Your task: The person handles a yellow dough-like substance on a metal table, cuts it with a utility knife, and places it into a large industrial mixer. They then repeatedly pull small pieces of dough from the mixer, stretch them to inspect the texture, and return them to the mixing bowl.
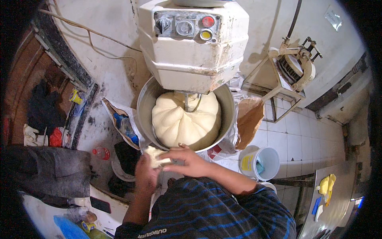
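In front of the mixer's near rim, I hold a small, ragged piece of pale dough (155, 156) between both hands. My left hand (146, 174) grips it from the left and below, slightly blurred. On its right side, the fingers and thumb of my right hand (188, 161) close on the same piece. Just beyond, a large smooth mass of dough (183, 127) fills much of the steel mixing bowl (144, 104), gathered into folds around the metal hook (186, 102). Over the bowl's far side hangs the white mixer head (193, 53), with a red and a yellow button.
Open sacks flank the bowl: a white one (126, 115) at left, a brown paper one (250, 123) at right. A white bucket (266, 164) stands on the tiles. A metal table (314, 187) is at right, a hand-operated machine (294, 69) farther back. At lower left lies a phone (100, 204).
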### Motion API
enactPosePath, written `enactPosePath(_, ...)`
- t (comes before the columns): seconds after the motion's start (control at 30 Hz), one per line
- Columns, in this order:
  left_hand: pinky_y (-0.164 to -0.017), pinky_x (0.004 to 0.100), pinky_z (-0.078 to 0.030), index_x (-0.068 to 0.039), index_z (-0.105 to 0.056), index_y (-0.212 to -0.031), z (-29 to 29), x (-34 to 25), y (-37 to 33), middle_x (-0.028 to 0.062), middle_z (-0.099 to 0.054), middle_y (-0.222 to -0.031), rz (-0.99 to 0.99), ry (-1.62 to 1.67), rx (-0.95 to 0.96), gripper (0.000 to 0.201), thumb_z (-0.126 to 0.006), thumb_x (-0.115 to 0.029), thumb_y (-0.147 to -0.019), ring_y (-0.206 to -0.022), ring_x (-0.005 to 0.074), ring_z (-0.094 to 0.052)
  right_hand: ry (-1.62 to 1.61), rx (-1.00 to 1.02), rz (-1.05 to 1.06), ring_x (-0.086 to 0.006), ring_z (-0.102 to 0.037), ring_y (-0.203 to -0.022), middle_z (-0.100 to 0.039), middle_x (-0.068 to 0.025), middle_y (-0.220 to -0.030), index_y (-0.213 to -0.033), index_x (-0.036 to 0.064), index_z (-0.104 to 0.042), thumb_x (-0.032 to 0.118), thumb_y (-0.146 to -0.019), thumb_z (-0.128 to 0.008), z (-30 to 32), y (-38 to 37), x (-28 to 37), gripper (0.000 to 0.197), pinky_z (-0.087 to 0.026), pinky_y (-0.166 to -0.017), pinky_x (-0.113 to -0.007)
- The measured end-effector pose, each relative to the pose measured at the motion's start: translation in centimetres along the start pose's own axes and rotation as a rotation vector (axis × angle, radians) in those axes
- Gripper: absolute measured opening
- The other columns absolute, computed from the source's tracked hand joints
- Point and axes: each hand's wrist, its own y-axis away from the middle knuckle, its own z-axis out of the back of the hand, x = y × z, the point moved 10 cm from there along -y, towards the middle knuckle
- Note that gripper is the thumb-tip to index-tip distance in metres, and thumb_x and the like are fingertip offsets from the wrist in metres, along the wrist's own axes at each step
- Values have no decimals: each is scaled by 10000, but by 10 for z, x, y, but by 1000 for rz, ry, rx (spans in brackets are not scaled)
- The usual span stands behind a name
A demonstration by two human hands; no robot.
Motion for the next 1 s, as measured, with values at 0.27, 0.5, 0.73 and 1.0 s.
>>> enactPosePath(0.27, -904, 366, -422, -27, -450, -1195, 71, -56, 1, 124, -521, -1149, -248, 150, -379, 444, -460, -372, -918, -1077, 222, -506, -793, -438, -766, -149, -546, -982, -569, -58, -1105, -1267, 65, -465, 190, -875, -567, 28, 60, -141, 424, -459, -829, -293)
enactPosePath(0.5, -769, 263, -425, -14, -516, -1012, -42, -27, 6, 48, -570, -921, -411, -634, -16, 179, -547, -135, -884, -849, 115, -522, -239, -523, -312, -238, -528, -904, -541, -149, -958, -1135, -23, -505, 207, -949, -414, -2, 15, -61, 309, -418, -814, -306)
enactPosePath(0.73, -671, 208, -382, -57, -523, -843, -25, -5, -7, -20, -536, -798, -94, -254, 17, 161, -494, -189, -930, -730, 48, -458, -253, -333, -514, -369, -513, -756, -511, -221, -805, -845, -34, -509, 254, -938, -416, 0, 9, -56, 316, -403, -675, -400)
enactPosePath(1.0, -982, 411, -305, -64, -261, -1360, -28, 32, 1, 129, -413, -1308, 266, -28, 142, 725, -258, -617, -892, -1191, 250, -405, -58, -367, -430, -364, -486, -864, -487, -202, -912, -945, -29, -498, 235, -889, -468, 16, 9, -57, 271, -384, -764, -409)
